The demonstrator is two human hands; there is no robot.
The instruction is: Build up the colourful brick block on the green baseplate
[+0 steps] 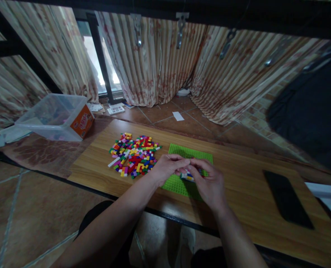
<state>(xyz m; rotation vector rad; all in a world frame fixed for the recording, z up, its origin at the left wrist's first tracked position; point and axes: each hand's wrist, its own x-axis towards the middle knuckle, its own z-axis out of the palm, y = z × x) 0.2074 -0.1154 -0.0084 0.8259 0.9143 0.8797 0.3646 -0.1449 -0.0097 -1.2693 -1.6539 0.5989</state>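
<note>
Left hand (167,168), right hand (210,182): fingertips together, cannot tell if clamped on anything | bricks (187,177) just below, over plate (174,184) | right hand nearer | long axis part-hidden

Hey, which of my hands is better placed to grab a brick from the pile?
Probably your left hand: it's nearer the brick pile, with your right hand farther off beyond it. Both come together over the green baseplate; I can't tell whether either grips a loose piece.

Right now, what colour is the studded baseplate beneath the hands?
Bright green; the baseplate shows best in the head view.
</note>
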